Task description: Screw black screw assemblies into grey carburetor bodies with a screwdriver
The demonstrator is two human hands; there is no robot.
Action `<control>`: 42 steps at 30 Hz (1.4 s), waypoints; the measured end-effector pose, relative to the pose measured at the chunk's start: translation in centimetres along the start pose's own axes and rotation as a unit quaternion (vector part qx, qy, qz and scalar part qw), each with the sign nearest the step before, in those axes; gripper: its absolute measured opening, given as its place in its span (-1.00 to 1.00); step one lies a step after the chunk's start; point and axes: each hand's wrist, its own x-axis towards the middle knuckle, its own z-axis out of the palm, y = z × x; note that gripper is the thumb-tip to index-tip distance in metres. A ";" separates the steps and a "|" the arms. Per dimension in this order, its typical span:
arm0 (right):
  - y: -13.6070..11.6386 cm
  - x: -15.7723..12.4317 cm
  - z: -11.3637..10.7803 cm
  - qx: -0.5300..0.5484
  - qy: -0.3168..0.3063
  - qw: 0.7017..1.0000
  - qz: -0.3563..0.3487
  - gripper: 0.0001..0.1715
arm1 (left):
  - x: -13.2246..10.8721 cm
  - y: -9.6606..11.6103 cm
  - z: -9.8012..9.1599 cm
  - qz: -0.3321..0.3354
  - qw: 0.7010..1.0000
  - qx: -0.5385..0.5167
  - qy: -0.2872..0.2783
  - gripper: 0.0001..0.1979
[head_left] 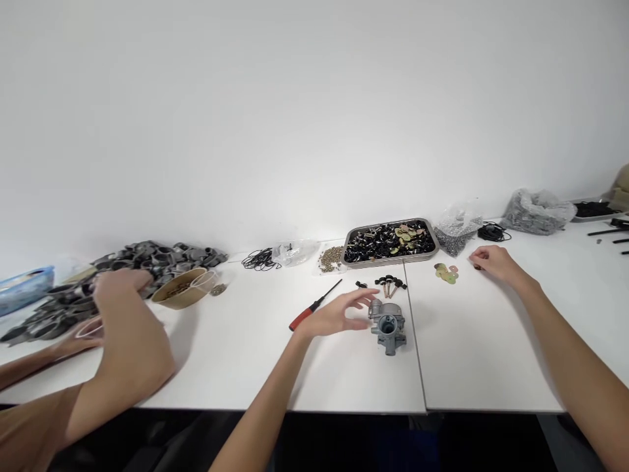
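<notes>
A grey metal carburetor-like body (389, 328) rests on the white table, its round opening toward me. My left hand (343, 314) is at its left side, thumb and fingers apart, fingertips close to the upper part. My right hand (486, 257) is near the bag of small metal parts, fingers pinched together; what they hold is too small to make out. Thin gold-coloured plates (446, 273) lie to its left. Behind the metal body are black-topped pins (390, 284). A screwdriver (314, 306) with a red handle lies beyond my left wrist.
A metal tray (390, 263) of black and gold parts stands by the wall. Clear bags (538, 211) and black rings (260, 259) line the back. At the left, another person's arms (130, 334) reach over grey parts (162, 262), beside a brown container (181, 288). A table seam (417, 347) runs beside the body.
</notes>
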 end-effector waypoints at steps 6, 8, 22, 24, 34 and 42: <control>0.8 0.4 0.2 0.002 -0.003 1.000 0.020 -0.75 | -4.5 -3.2 -3.5 -0.135 0.937 0.206 0.247 -0.47; 1.2 0.6 0.3 0.009 -0.003 1.000 0.021 -0.72 | -6.0 -4.9 -3.9 -0.189 0.920 0.249 0.238 -0.42; 0.0 0.1 0.3 -0.020 0.040 0.999 0.000 -0.74 | -0.7 -3.7 -2.9 -0.051 0.945 0.271 0.177 -0.59; -1.6 -0.2 0.1 0.005 0.092 0.996 -0.006 -0.75 | 1.9 -3.3 -2.3 -0.033 0.942 0.293 0.158 -0.57; -13.9 -7.0 5.8 0.167 -0.111 0.953 -0.227 -0.65 | 2.4 -3.3 -1.5 -0.031 0.950 0.185 0.249 -0.92; -15.0 -10.3 8.2 0.208 -0.422 0.858 -0.205 0.32 | -5.4 -2.0 6.4 -0.132 0.851 -0.065 0.505 -0.76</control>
